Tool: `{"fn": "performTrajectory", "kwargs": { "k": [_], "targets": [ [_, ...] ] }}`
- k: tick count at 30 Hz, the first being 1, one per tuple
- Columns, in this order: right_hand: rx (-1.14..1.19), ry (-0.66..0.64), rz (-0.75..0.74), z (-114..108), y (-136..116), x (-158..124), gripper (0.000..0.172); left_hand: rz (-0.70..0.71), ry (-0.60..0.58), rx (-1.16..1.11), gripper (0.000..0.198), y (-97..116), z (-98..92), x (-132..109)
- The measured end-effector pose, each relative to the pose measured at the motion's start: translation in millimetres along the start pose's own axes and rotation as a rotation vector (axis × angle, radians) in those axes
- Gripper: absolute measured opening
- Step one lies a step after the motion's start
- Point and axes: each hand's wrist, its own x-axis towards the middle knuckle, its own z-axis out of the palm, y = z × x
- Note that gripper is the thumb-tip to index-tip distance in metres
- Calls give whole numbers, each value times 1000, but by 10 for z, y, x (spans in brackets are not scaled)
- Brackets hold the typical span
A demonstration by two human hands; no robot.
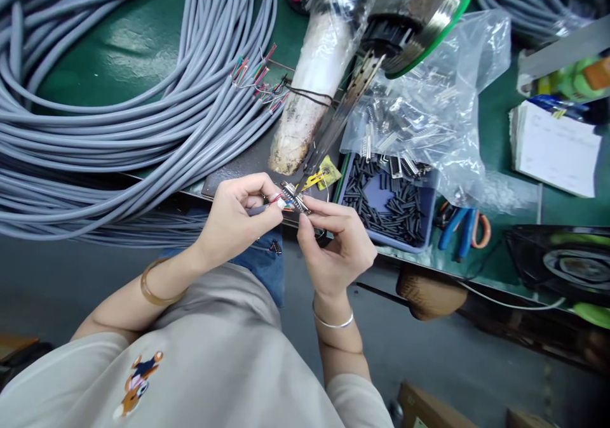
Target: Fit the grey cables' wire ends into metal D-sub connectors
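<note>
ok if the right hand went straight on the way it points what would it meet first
The connector the right hand is touching, then probably the left hand; depth is unclear.

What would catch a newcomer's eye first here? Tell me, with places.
Probably the sweep of gray cables filling the upper left, then the stained white tube angling down at top centre. Below its tip, the left hand and right hand meet at a small metal connector, left of a tray of black sleeves.
</note>
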Motion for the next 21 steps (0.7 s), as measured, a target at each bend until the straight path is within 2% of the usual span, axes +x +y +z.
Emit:
{"fn": "performTrajectory", "kwargs": {
  "k": [6, 13, 21],
  "targets": [
    [-31, -7, -9, 2, 32, 18, 19, 77, 55, 40, 16, -7, 37, -4],
    [-81, 19, -32, -6, -5, 52, 20, 103, 49, 67, 10, 27, 52, -5],
    [-117, -13, -72, 6, 23, 28, 18, 19, 32, 71, 11, 3, 36, -4]
  ]
}}
